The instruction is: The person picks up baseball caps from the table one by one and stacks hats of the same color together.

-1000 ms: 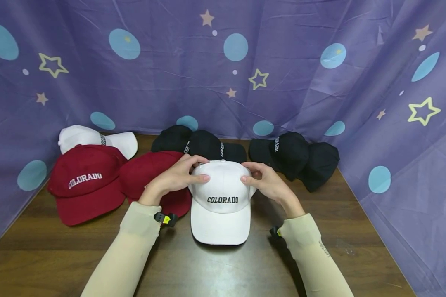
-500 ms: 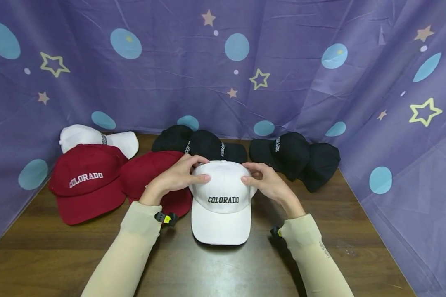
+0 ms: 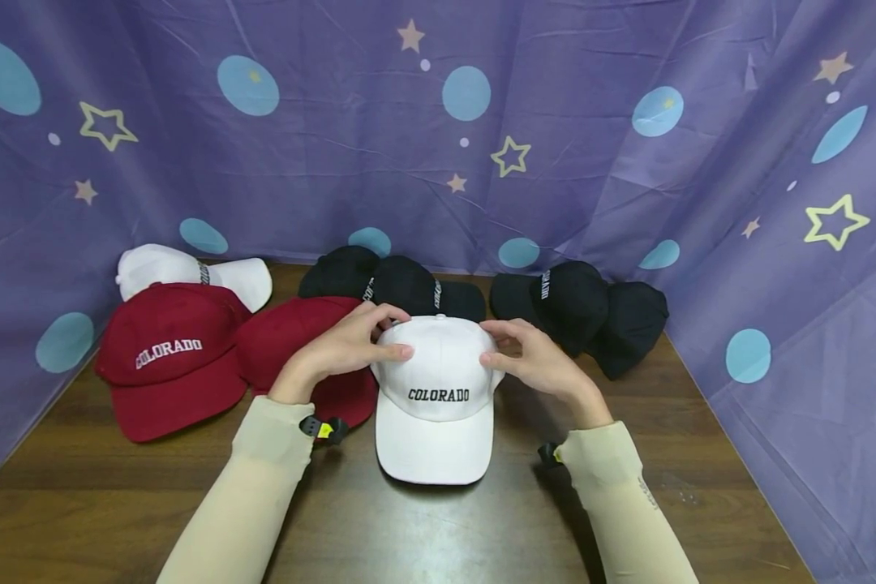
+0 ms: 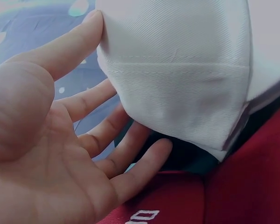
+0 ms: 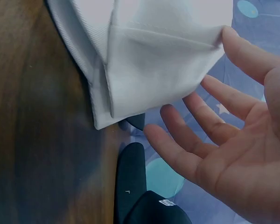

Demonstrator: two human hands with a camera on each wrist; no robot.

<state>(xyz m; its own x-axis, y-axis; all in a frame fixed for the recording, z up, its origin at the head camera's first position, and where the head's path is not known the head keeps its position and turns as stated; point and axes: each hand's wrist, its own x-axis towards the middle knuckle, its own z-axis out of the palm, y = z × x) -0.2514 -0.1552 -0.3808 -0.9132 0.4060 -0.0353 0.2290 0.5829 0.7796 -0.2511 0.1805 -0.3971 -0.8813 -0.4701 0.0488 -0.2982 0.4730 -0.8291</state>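
Note:
A white baseball cap (image 3: pixel 434 430) with COLORADO across its front faces me at the middle of the table, brim toward me. My left hand (image 3: pixel 346 349) holds the left side of its crown, thumb in front and several fingertips behind the edge in the left wrist view. Around the right side of the crown, my right hand (image 3: pixel 536 361) has loosely bent fingers. In the right wrist view, the thumb and forefinger of this hand (image 5: pixel 245 135) only touch the edge of the white cap (image 5: pixel 163 70), with the other fingertips in sight.
Left of the white cap lie two red caps (image 3: pixel 171 349), with another white cap (image 3: pixel 156 272) behind them. Two black caps (image 3: pixel 401 280) stand at the back, and two more black caps (image 3: pixel 569 308) at the back right. A purple curtain (image 3: pixel 555 105) encloses the wooden table (image 3: pixel 686 454).
My right hand has shifted slightly to the right, its thumb sliding outward to the crown's edge. The white cap and my left hand stay nearly where they were.

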